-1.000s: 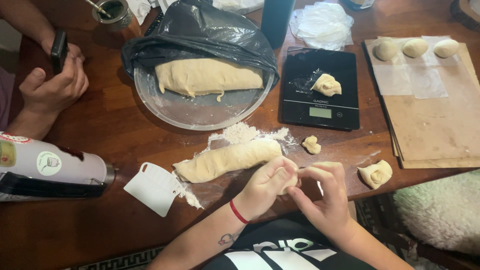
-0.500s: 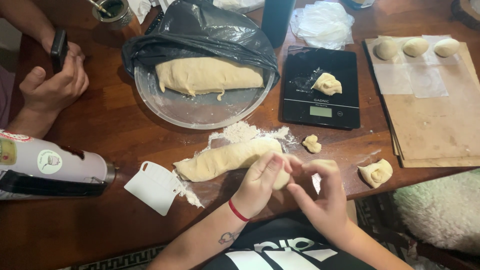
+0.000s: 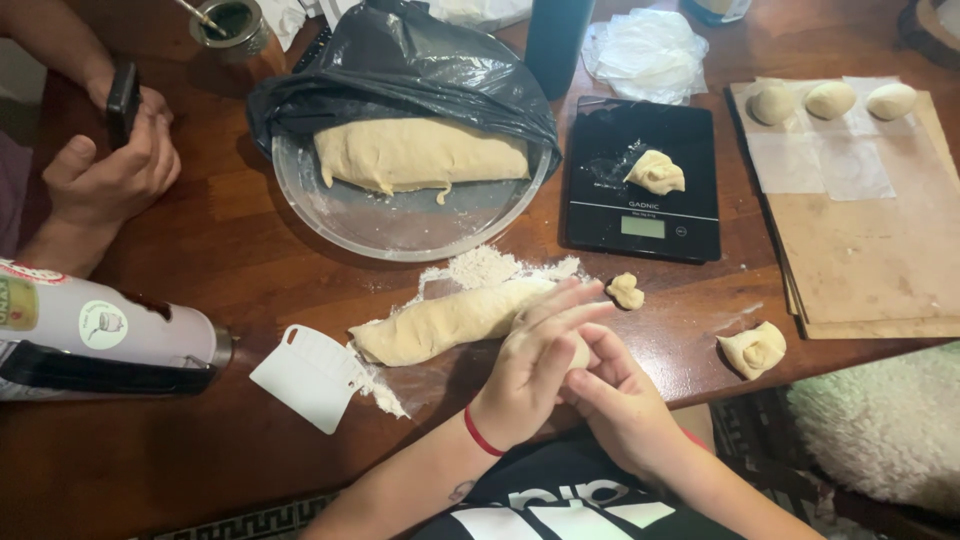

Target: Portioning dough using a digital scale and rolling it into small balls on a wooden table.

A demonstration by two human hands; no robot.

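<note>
My left hand [image 3: 535,365] lies flat on top of my right hand [image 3: 615,395], and a small dough piece [image 3: 578,350] is pressed between the two palms, mostly hidden. A red band circles my left wrist. Just left of the hands a long dough log [image 3: 445,322] rests on a floured patch of the wooden table [image 3: 200,460]. A tiny dough scrap [image 3: 627,291] sits beyond my fingers. A folded dough piece [image 3: 752,349] lies to the right near the table edge.
A white plastic scraper [image 3: 312,376] lies left of the log. A glass plate [image 3: 400,215] holds a big dough loaf under a black bag. A black scale [image 3: 645,180] carries a dough lump. Three dough balls [image 3: 830,100] sit on a board. Another person's hands [image 3: 105,170] hold a phone.
My hands have closed over the small dough piece, the left palm now covering it on top of the right. Nothing else on the table has moved.
</note>
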